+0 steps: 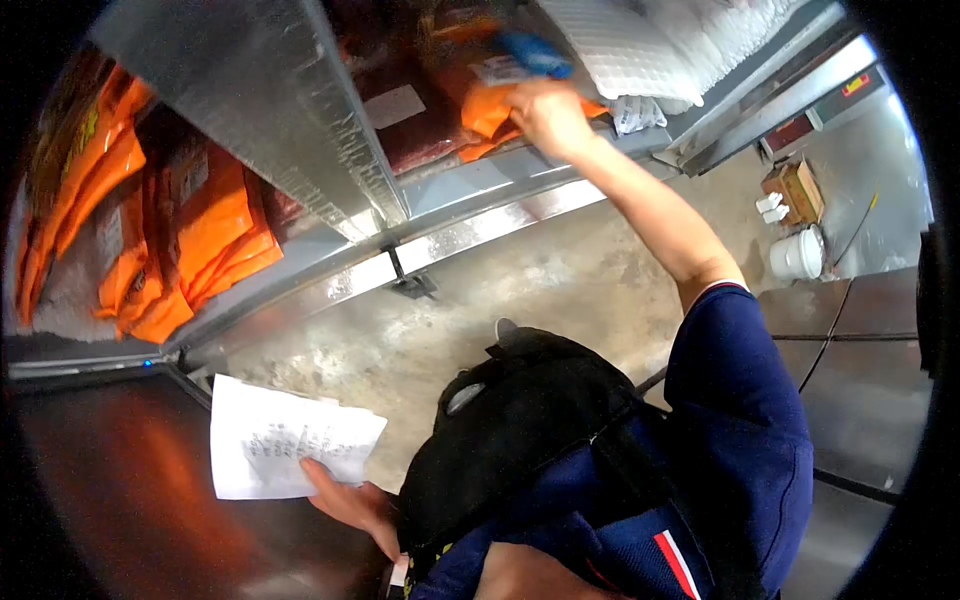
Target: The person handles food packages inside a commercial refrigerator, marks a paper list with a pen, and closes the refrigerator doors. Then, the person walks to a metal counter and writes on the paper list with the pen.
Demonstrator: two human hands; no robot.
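Right hand (552, 118) on a glossy orange plastic packet (488, 108) in the shelf bay (480, 190), fingertips at its edge; too blurred to tell how closed the grip is. A shiny blue patch (535, 52) shows just beyond my fingers, also blurred. Beside it: flat dark-red packs (415, 135) in clear film, one with a white rectangular label; on the other side, white quilted, puffy sheets (650, 50) and a small crinkled printed bag (637, 114). A scuffed, flat metal divider (250, 90) separates this bay from more orange packets (215, 225), creased and overlapping, on my left. Shelf edge is smooth grey metal; floor (500, 270) is mottled and hard.

My right arm is stretched forward, elbow nearly straight, palm down. Left hand (350, 503) is low at my left side, thumb over thin white paper sheets (285, 440), narrow grip, printed side up, corners slightly bent.
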